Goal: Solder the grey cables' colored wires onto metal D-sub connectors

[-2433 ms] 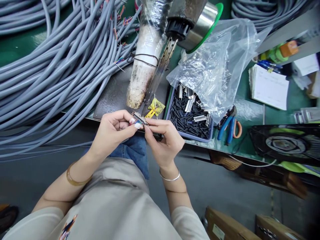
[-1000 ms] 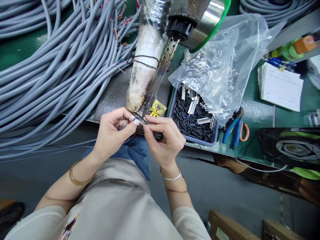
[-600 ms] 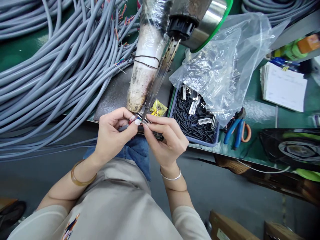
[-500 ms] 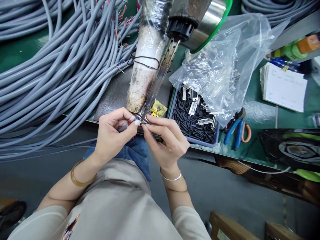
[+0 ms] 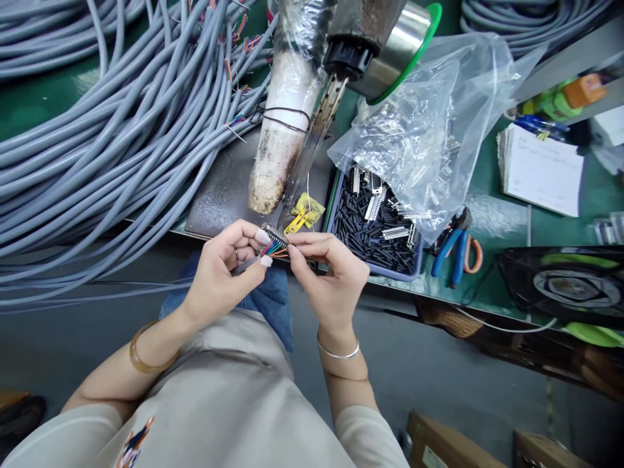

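Observation:
A multi-pin metal connector (image 5: 275, 235) is held between my two hands near the bench edge. Coloured wires (image 5: 275, 249) fan out from a grey cable toward its pins. My left hand (image 5: 223, 263) is closed around the cable end, thumb and fingertips at the wires and the connector's left end. With thumb and fingers pinched, my right hand (image 5: 336, 270) grips the connector's right end. Just above them is the dark lower end of a soldering iron (image 5: 325, 110), pointing down. A yellow clip (image 5: 298, 221) with thin solder wire stands beside it.
A wrapped white tube (image 5: 280, 156) hangs left of the iron. Grey cables (image 5: 121, 143) cover the left. At right are a blue tray (image 5: 390, 273) of black sleeves and connectors, a plastic bag (image 5: 439, 110), pliers (image 5: 455, 250), papers (image 5: 541, 169) and a black fan (image 5: 560, 286).
The connector has come down toward me, away from the iron's tip, and its pins and wires now show more plainly. Both hands still hold on. The view has shifted slightly.

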`<state>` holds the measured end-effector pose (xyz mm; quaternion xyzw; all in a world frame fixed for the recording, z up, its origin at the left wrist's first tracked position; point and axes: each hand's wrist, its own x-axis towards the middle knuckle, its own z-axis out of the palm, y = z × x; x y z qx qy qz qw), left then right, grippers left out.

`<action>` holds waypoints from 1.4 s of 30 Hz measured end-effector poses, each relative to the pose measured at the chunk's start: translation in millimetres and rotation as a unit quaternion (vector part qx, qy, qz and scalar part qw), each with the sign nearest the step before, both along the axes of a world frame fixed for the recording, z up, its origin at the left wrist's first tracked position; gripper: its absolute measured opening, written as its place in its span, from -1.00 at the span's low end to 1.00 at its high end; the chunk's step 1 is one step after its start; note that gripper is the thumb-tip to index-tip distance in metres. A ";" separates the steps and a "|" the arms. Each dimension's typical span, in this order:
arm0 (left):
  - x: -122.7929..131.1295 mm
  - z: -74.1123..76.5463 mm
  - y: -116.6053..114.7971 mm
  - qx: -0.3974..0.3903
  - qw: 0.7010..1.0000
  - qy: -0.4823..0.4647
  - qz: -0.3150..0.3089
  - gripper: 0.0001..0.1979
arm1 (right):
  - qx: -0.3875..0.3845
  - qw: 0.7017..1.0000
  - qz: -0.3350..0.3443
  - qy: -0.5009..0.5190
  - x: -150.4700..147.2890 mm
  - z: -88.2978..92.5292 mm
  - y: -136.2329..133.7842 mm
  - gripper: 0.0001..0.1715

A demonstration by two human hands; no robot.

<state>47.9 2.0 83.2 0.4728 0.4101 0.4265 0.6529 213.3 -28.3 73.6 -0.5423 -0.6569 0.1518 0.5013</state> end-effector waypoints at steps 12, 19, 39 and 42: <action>-15.2 3.2 -14.9 -0.026 0.997 -0.053 -0.040 -0.83 | 0.022 0.998 -0.045 -0.048 3.8 8.7 -30.7 -0.82; -15.9 0.1 -20.7 0.018 0.999 -0.014 -0.042 -0.87 | -0.029 0.993 0.004 -0.110 -10.4 17.3 -31.1 -0.96; -19.2 -15.0 -1.0 -0.253 0.933 -0.240 -0.086 -0.75 | 0.138 0.986 -0.046 -0.076 -11.0 2.6 -23.6 -0.76; -17.3 -15.8 -1.6 -0.210 0.952 -0.213 -0.068 -0.73 | 0.100 0.993 -0.021 -0.057 -13.3 2.6 -22.1 -0.81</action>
